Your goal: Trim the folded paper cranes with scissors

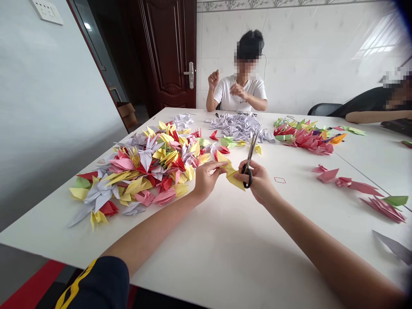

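My left hand (pixel 207 180) pinches a yellow folded paper crane (pixel 232 174) by one end, just above the white table (pixel 206 257). My right hand (pixel 258 182) grips black-handled scissors (pixel 249 161), and their steel blades point up and away from me. The blades lie against the far edge of the yellow paper, and part of the paper is hidden behind the handles. A large heap of multicoloured paper cranes (pixel 151 167) lies to the left of my left hand, almost touching it.
A heap of pale lilac cranes (pixel 236 127) and a red-and-pink heap (pixel 305 137) lie across the table. Pink and green pieces (pixel 360 186) lie at right. A seated person in a white T-shirt (pixel 240 88) faces me; another person (pixel 370 105) leans in at right.
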Action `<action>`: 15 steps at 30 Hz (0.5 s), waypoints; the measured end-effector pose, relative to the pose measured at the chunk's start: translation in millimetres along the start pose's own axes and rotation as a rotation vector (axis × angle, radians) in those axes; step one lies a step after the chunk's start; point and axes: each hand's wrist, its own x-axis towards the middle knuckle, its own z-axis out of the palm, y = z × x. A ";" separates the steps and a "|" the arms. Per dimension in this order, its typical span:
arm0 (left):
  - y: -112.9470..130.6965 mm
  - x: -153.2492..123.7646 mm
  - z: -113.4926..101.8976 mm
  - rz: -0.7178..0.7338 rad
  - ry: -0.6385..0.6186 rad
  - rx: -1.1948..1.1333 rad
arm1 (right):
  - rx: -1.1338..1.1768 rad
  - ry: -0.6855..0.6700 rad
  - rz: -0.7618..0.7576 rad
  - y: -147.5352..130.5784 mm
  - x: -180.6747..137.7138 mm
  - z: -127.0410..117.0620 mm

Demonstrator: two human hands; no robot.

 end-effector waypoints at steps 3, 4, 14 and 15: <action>0.8 -0.2 0.0 0.027 0.008 0.021 | -0.003 -0.012 -0.003 -0.6 -0.7 0.9; 1.4 -0.2 -0.1 0.030 0.009 0.025 | -0.005 -0.013 -0.005 -0.9 -0.8 1.2; 0.0 2.2 -2.6 -0.048 -0.039 -0.032 | -0.015 0.001 -0.016 0.1 1.8 -1.8; -0.9 2.2 -2.9 -0.052 -0.047 -0.030 | -0.017 0.005 -0.017 0.7 2.2 -2.4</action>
